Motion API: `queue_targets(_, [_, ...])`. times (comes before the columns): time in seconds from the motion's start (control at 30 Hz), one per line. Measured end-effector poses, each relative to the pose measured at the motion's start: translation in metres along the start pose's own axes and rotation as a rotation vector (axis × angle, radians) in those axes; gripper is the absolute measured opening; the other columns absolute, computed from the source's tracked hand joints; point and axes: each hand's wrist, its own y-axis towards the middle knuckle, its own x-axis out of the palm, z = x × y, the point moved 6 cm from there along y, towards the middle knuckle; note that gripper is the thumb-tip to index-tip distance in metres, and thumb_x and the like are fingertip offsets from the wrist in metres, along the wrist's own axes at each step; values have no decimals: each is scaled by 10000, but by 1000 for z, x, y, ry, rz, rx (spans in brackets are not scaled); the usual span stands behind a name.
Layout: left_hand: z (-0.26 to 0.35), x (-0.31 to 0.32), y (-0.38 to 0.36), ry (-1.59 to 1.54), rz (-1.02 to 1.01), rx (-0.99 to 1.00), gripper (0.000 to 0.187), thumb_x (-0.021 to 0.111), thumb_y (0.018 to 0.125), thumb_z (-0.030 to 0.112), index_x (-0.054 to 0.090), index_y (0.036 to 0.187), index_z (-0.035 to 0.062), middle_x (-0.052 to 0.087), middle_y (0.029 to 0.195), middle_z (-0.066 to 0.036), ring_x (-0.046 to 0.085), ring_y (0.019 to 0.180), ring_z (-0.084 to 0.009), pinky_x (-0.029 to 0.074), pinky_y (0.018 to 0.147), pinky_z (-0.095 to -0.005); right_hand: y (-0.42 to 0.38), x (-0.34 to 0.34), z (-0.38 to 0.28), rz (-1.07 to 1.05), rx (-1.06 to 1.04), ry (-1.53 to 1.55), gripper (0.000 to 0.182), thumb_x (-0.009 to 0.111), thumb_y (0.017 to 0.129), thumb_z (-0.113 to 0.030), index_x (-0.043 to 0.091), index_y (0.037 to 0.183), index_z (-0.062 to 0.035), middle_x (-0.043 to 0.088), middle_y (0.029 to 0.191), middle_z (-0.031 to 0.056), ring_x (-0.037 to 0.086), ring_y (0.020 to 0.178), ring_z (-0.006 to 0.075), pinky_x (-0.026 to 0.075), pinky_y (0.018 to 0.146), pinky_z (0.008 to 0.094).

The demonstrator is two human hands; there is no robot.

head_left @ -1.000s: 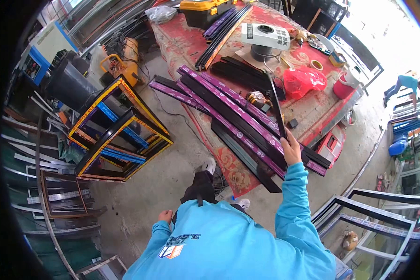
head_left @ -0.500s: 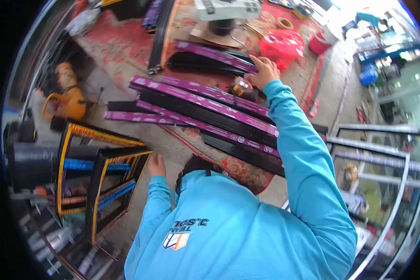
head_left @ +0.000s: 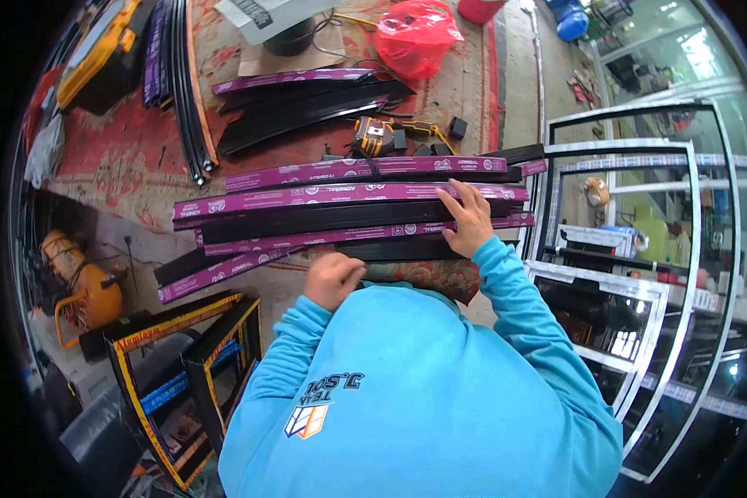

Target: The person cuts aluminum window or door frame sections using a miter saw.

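Note:
Several long aluminum profiles with purple printed film (head_left: 324, 197) and dark sides lie across in front of me. My right hand (head_left: 471, 222) rests on them near their right end, its fingers spread over the purple and black faces. Near their close edge is my left hand (head_left: 332, 279), with the fingers curled into a loose fist. Whether anything is inside that fist is hidden. A yellow and black tape measure (head_left: 374, 136) sits just beyond the profiles. Farther back are more dark profiles (head_left: 303, 116), one with purple film.
Yellow-edged frames (head_left: 153, 398) stand at lower left, by an orange power tool (head_left: 91, 303). White-edged frames (head_left: 689, 249) stand at right. A red plastic bag (head_left: 415, 37) and a yellow-black toolbox (head_left: 104, 58) lie at the back, with upright-running strips (head_left: 183, 91) between them.
My right hand has come back from beside the tape measure onto the profiles. My left hand has moved up from the yellow-edged frames to the profiles' near edge, and its fingers have curled.

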Motion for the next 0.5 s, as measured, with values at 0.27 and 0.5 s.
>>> queue_targets(0.27, [-4, 47, 28, 365, -371, -132, 425, 721, 803, 282, 627, 1193, 142, 674, 786, -89, 670, 705, -289, 535, 628, -419, 35, -6, 7, -312, -52, -44, 977, 853, 629, -238, 363, 1474, -229, 389, 1452, 127, 359, 1341, 358, 286, 1120, 513])
queue_targets(0.5, [-8, 56, 26, 352, -282, -194, 382, 718, 808, 313, 670, 1134, 121, 686, 795, -119, 673, 701, -308, 533, 617, -420, 32, 6, -7, -287, -151, -262, 1235, 908, 521, -361, 220, 1532, -183, 446, 1335, 165, 429, 1236, 358, 318, 1083, 465])
